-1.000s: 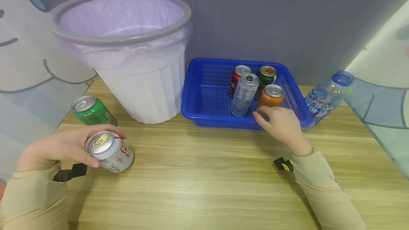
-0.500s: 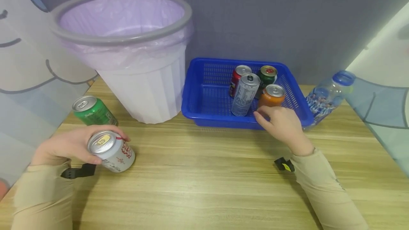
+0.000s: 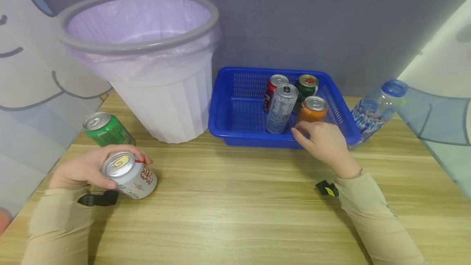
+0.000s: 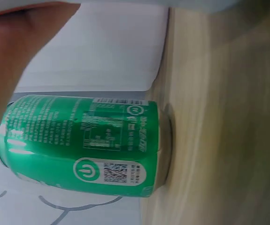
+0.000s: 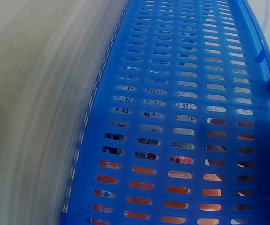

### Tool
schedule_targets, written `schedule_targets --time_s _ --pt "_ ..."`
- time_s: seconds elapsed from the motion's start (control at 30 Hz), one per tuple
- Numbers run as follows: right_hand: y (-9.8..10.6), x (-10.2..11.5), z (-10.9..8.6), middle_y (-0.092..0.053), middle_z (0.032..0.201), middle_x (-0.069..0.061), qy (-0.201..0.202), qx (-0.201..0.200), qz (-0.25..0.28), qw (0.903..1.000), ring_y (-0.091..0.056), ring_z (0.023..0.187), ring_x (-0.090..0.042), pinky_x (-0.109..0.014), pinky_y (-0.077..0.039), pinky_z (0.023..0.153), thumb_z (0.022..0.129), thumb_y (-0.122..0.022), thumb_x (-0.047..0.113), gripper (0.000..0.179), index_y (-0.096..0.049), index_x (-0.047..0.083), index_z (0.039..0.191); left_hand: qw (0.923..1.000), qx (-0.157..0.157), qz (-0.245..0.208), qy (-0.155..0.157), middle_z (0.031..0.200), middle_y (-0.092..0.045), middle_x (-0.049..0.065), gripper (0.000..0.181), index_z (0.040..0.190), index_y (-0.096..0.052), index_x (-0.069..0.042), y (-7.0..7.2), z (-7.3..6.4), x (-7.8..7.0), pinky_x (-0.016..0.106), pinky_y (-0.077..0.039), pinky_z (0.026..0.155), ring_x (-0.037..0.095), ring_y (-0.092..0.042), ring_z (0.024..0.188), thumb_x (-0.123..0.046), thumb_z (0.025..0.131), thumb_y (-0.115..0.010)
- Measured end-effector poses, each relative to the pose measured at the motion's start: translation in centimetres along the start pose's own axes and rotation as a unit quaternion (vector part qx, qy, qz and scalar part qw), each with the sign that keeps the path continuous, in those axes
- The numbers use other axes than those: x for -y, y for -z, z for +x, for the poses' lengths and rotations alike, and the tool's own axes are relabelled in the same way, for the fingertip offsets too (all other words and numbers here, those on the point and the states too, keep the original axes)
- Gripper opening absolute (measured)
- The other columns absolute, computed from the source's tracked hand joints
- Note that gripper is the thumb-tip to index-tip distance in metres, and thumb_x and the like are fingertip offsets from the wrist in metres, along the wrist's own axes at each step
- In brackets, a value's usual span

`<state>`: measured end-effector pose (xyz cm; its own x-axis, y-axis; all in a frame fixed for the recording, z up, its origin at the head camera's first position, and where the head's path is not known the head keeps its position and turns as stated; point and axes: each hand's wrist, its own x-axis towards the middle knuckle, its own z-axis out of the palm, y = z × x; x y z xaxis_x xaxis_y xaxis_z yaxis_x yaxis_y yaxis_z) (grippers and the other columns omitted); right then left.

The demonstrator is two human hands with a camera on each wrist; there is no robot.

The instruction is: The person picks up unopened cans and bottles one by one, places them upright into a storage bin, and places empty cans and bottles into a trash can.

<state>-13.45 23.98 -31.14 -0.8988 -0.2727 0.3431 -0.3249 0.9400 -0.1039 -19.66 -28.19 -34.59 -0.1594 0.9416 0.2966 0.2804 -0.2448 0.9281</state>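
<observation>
My left hand (image 3: 86, 167) holds a white drink can (image 3: 136, 180) with red lettering near the table's left front, fingers and thumb around its upper part. The can leans slightly, its silver top towards me. Right behind it stands a green can (image 3: 110, 131), seen large in the left wrist view as a green can (image 4: 83, 145) with a QR code. My right hand (image 3: 324, 142) rests over the front rim of a blue basket (image 3: 235, 128), next to an orange can (image 3: 312, 109); thumb and index finger lie apart, the other fingers mostly hidden.
Inside the basket stand a tall silver can (image 3: 281, 109), a red can (image 3: 270, 93) and a dark green can (image 3: 306, 89). A white bin (image 3: 176, 105) with a purple liner stands at the back left. A clear bottle (image 3: 375, 107) leans right of the basket.
My left hand and forearm have shifted a little to the right, with the white can moving only slightly. The right hand has stayed at the basket rim.
</observation>
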Motion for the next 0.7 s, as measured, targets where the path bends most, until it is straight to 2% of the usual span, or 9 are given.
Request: schedule_targets --time_s 0.07,0.23,0.33,0.5,0.7 --pt "0.0 0.0 0.0 -0.07 0.074 -0.002 -0.001 0.001 -0.001 1.0 -0.061 0.057 -0.021 -0.04 -0.046 0.049 0.093 -0.056 0.031 0.022 -0.069 0.014 0.088 1.0 -0.002 -0.001 -0.004 0.139 -0.045 0.016 0.068 0.134 -0.038 0.005 0.0 0.0 0.2 0.029 -0.039 0.105 0.026 -0.041 0.133 0.016 0.071 -0.062" --pt "0.0 0.0 0.0 -0.07 0.074 -0.002 -0.004 0.004 0.001 1.0 -0.061 0.056 -0.021 -0.04 -0.046 0.049 0.093 -0.056 0.031 0.022 -0.069 0.014 0.089 0.9996 -0.021 -0.003 0.019 0.144 -0.038 0.018 0.06 0.134 -0.039 0.003 -0.2 -0.3 0.4 0.03 -0.04 0.102 0.026 -0.04 0.134 0.007 0.079 -0.062" --pt "0.0 0.1 0.0 -0.07 0.074 -0.002 -0.003 0.004 0.001 1.0 -0.062 0.057 -0.022 -0.04 -0.046 0.049 0.093 -0.056 0.03 0.022 -0.069 0.013 0.089 0.9997 -0.02 -0.009 0.014 0.145 -0.037 0.019 0.059 0.136 -0.037 0.003 -0.2 -0.2 0.6 0.031 -0.041 0.102 0.026 -0.04 0.133 0.003 0.082 -0.061" --pt "0.0 0.0 -0.1 -0.07 0.074 -0.002 -0.003 0.004 0.0 1.0 -0.062 0.057 -0.022 -0.04 -0.046 0.049 0.093 -0.056 0.03 0.022 -0.069 0.013 0.088 0.9998 -0.021 -0.001 -0.007 0.133 -0.049 0.018 0.058 0.132 -0.041 0.005 -0.2 0.4 1.1 0.034 -0.042 0.102 0.027 -0.046 0.127 0.007 0.078 -0.062" --pt "0.1 0.0 -0.1 -0.07 0.073 -0.002 -0.002 0.002 -0.001 1.0 -0.061 0.056 -0.021 -0.04 -0.046 0.048 0.092 -0.056 0.03 0.021 -0.069 0.014 0.088 0.9994 -0.035 -0.002 0.002 0.128 -0.054 0.014 0.057 0.128 -0.047 0.002 -0.3 0.8 1.1 0.034 -0.043 0.098 0.025 -0.051 0.121 0.008 0.073 -0.062"
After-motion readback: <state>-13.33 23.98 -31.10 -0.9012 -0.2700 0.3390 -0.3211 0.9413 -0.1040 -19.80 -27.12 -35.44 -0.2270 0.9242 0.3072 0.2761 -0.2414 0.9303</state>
